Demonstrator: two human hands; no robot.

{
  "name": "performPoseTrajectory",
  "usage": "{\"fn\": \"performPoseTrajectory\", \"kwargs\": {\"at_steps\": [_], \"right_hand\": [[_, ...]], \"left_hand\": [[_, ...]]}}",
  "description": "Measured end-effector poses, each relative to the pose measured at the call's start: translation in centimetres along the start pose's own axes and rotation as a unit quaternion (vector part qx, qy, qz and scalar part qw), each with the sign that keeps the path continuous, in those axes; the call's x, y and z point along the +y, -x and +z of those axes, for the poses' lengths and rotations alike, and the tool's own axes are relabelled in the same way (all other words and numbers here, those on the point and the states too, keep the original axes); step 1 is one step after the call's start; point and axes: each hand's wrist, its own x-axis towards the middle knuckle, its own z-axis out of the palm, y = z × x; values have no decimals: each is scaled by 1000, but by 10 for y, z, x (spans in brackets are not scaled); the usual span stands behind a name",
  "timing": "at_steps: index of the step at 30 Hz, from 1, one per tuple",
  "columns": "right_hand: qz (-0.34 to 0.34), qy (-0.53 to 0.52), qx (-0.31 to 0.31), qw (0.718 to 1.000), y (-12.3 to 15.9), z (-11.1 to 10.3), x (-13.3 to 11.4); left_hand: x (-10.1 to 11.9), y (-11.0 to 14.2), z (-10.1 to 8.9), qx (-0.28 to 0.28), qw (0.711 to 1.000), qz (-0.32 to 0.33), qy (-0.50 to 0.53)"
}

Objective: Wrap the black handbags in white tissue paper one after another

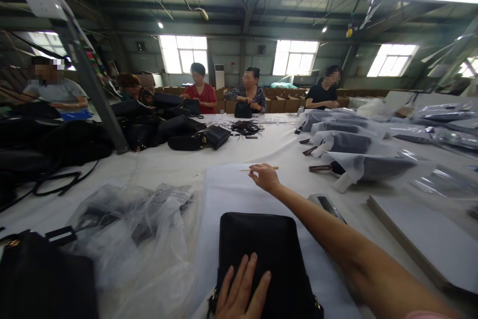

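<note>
A black leather handbag [261, 239] lies right in front of me on a white sheet [224, 189]. Spread flat on its front panel, my left hand [242, 291] has its fingers apart. Small gold-coloured rings show at the bag's lower corners. My right hand [265, 178] is stretched out beyond the bag, over the far part of the sheet. Its fingers pinch a thin wooden stick [275, 167] with a pointed left end; whether this is an awl or a brush I cannot tell.
Crumpled clear plastic [160, 224] and another black bag [45, 279] lie at left. Black bags [179, 130] are piled farther back. At right are wrapped bags [366, 159], a grey device [326, 207] and a stack of boards [425, 239]. Several people work across the table.
</note>
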Motion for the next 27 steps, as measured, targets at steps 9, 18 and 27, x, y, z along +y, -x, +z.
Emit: {"fn": "performPoseTrajectory", "kwargs": {"at_steps": [9, 18, 27], "right_hand": [[-147, -18, 96, 984, 53, -88, -32], [-235, -12, 161, 958, 155, -122, -69], [-206, -31, 162, 965, 205, -109, -75]], "left_hand": [[3, -14, -35, -93, 995, 3, 28], [-4, -22, -47, -137, 981, -43, 127], [14, -73, -88, -22, 999, -21, 14]]}}
